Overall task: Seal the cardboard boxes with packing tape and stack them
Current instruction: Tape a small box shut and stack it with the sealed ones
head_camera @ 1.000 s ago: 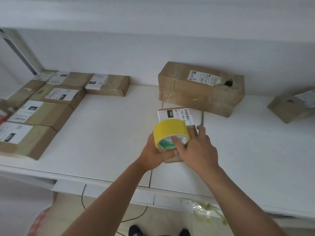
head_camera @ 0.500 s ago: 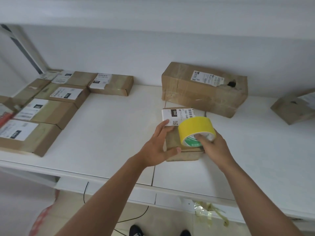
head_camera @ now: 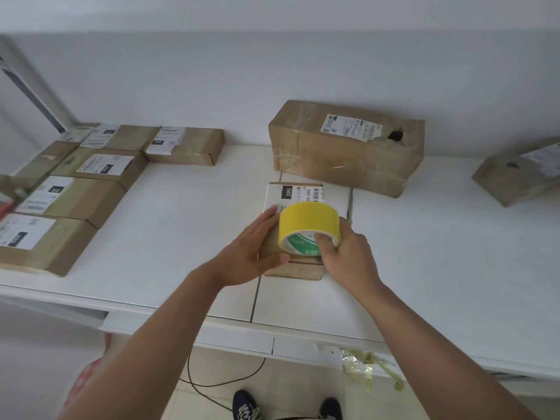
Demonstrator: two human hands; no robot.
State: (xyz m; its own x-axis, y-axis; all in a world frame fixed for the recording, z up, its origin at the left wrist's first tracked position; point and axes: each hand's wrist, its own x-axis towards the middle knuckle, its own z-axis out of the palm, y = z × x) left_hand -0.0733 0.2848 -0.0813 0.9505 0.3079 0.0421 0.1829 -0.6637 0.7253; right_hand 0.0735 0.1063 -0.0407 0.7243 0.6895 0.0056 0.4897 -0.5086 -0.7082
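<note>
Flat labelled boxes grouped far left on white table. Left hand lying with straight fingers against left side of small box at table centre. Right hand gripping yellow tape roll, held on box top (label partly covered). Big box just behind; another box far right.

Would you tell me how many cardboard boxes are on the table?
9: six in the left cluster, a small box under the tape roll, a large box behind it, a right-edge box. Others may hide at far left.
</note>
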